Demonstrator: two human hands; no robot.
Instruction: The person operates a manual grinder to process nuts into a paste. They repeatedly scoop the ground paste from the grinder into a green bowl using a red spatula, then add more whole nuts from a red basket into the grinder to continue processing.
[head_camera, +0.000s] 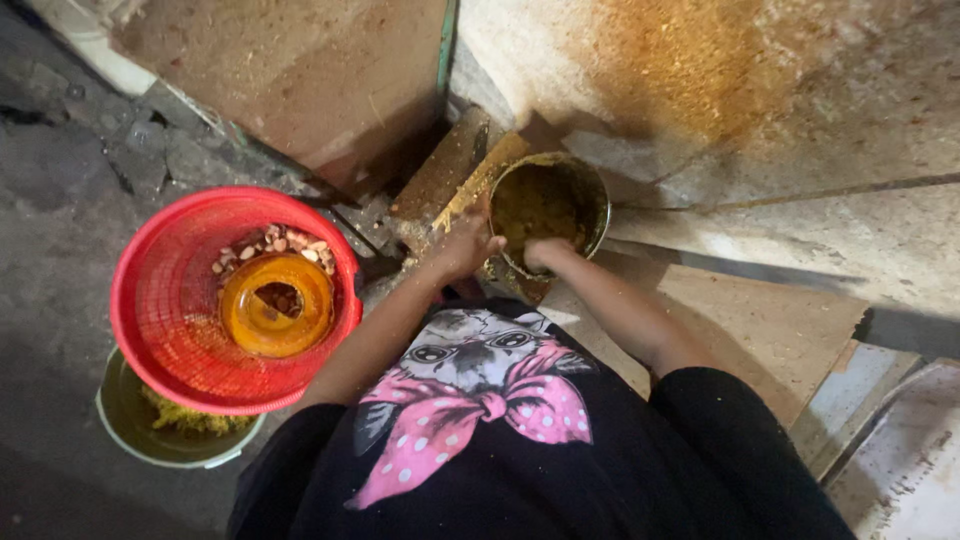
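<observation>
1. Your left hand (468, 245) sits on the near-left rim of the pot (596, 195), fingers curled over the edge. It looks like a narrow steadying hold on the rim, though the fingertips are too blurred to be sure.
2. Your right hand (543, 252) dips over the near edge into the mash (538, 205). The fingers are buried or hidden, so you cannot tell whether they are closed on a handful or spread.
3. The pot stands straight ahead of you on the ground, against the worn boards (440, 175) in the corner, well apart from the basket (160, 330) at your left.
4. The mash reads as wet, soft and grainy: it should squash and stick to your fingers, and drip if lifted, so scoop with a cupped palm.
5. The pot looks like stiff metal, smeared with mash, so judge the rim slippery. Filled this far it is probably heavy; take it at the rim with both hands.
6. The red basket rests on a pale bucket (125, 420) and holds an orange dish (277, 305) and small pale lumps (270, 245).
</observation>
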